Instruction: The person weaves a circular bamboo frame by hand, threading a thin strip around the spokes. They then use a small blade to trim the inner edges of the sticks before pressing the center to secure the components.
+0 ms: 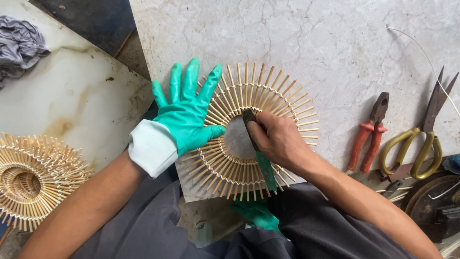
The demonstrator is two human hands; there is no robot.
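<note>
Sunburst-shaped ring of thin bamboo sticks (268, 103), woven together with pale cord around an open round centre, is lying flat on the near edge of a pale grey marble slab (297, 38), right in front of the person, with its lower sticks poking out a bit over the slab's edge. Left hand (188, 117) is in a teal rubber glove with a white cuff and sits palm-down on the left part of the ring, fingers spread wide and fanned across the sticks, thumb pointing in toward the open centre. Right hand (278, 141) is bare and closed around a slim tool with a green handle (266, 168), fingers curled tight together on it; the tool's dark tip (248, 115) touches the inner rim of the ring at the top of the opening, and the handle sticks out below the hand over the lower sticks. Off to the right on the slab there's a pair of pliers with red handles (369, 139), and just beside those a pair of scissors with yellow handles (421, 144), both well apart from the ring. Over on the left, on a separate pale surface, is a stack of similar bamboo sunburst rings (33, 177), and a crumpled grey cloth (19, 45) sits up in the far left corner. Another teal glove (256, 213) is lying on the person's lap below the slab edge.
</note>
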